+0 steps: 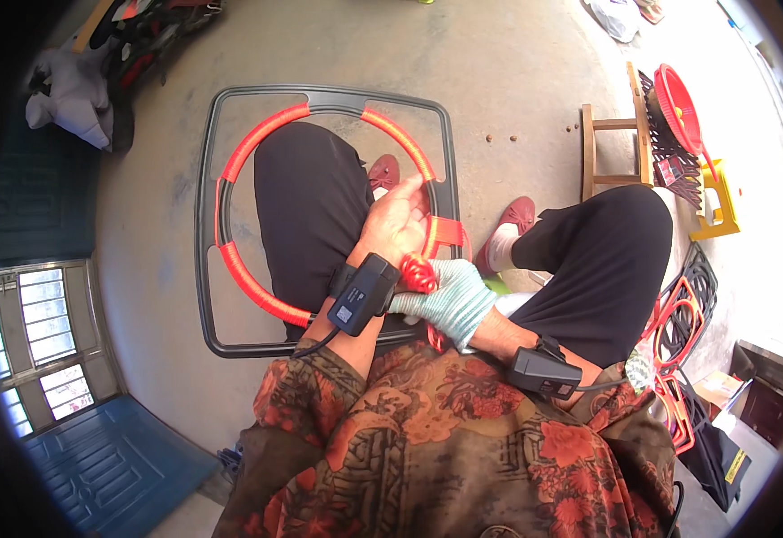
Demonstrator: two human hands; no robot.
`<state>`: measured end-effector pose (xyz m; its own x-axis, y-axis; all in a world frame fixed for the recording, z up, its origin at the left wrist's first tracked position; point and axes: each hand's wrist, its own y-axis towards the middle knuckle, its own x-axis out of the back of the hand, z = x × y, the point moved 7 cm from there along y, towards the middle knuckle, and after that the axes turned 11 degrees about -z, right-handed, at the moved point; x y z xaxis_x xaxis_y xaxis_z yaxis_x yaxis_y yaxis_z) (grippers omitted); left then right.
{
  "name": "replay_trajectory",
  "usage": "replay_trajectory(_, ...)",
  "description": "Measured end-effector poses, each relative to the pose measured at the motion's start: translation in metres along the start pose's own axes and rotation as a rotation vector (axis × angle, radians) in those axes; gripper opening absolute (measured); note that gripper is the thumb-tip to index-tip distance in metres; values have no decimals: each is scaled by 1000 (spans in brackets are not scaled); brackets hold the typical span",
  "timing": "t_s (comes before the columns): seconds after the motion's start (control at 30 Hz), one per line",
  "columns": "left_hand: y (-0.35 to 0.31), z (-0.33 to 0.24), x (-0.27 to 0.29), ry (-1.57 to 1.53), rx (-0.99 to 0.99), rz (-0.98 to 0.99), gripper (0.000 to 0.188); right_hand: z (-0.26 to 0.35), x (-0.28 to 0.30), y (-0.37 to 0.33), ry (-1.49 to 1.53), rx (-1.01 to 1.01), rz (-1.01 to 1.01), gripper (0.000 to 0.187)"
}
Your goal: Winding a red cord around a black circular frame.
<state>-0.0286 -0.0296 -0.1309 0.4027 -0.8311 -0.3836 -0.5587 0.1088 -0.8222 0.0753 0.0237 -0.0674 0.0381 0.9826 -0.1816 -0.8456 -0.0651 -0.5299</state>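
Note:
A dark rectangular frame [205, 215] with a round inner ring lies over my left leg. Red cord [246, 285] is wound in tight coils along several stretches of that ring. My left hand [393, 220], bare and palm up, reaches inside the ring, its fingers closed at the right side of the ring and partly hidden there. A striped knit glove covers my right hand [450, 298], which is closed around a red cord bundle [419, 273] just below my left wrist. More red cord hangs below the glove.
At the right stand a wooden chair [635, 125], a red basket [676, 108] and a yellow stool [720, 202]. Red and black frames [678, 332] are heaped beside my right knee. Cabled black boxes [365, 294] sit on both my wrists. Blue door panels [113, 471] are at the left.

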Motion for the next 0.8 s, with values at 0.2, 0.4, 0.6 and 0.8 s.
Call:
replay_trajectory(0.2,31,-16,17,-84,-101,-44,14,0,-10,6,20,52,26,14)
replay_trajectory(0.4,8,-29,10,-226,-25,-167,15,7,-14,2,63,10,129,16)
replay_trajectory(0.6,3,-32,7,-287,12,-172,21,13,-18,3,102,-10,127,17)
replay_trajectory(0.8,6,-37,7,-337,-30,-200,21,39,-9,-9,-432,497,-172,24)
